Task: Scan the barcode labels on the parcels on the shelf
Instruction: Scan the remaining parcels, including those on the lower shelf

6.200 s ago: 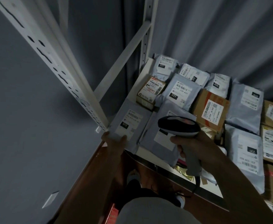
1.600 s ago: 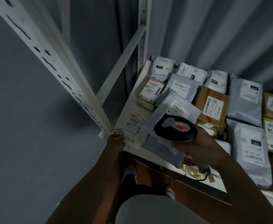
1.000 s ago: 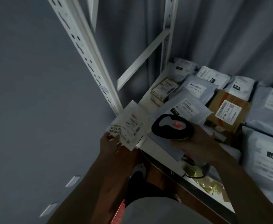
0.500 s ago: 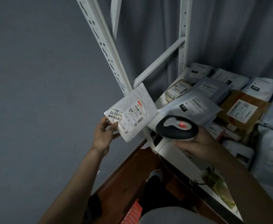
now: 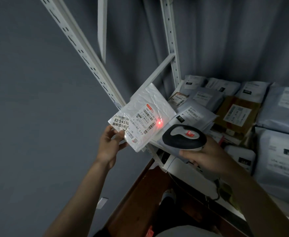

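Note:
My left hand pinches the lower left corner of a flat white parcel and holds it up in the air, left of the shelf, label facing me. A red scanner dot glows on the right edge of its barcode label. My right hand grips a black and white handheld scanner, its head pointed at that label from the right. Several grey mailer bags and cardboard boxes with labels lie on the white shelf, among them a grey bag marked 010 just behind the scanner.
A slotted white upright and a diagonal brace of the rack stand behind the raised parcel. Grey curtain hangs behind the shelf, a plain grey wall to the left. Brown floor and my legs show below. The scanner cable dangles under the shelf edge.
My left hand lifted the white parcel off the shelf corner and raised it up and left. The scanner turned toward it, and a red dot now glows on the label.

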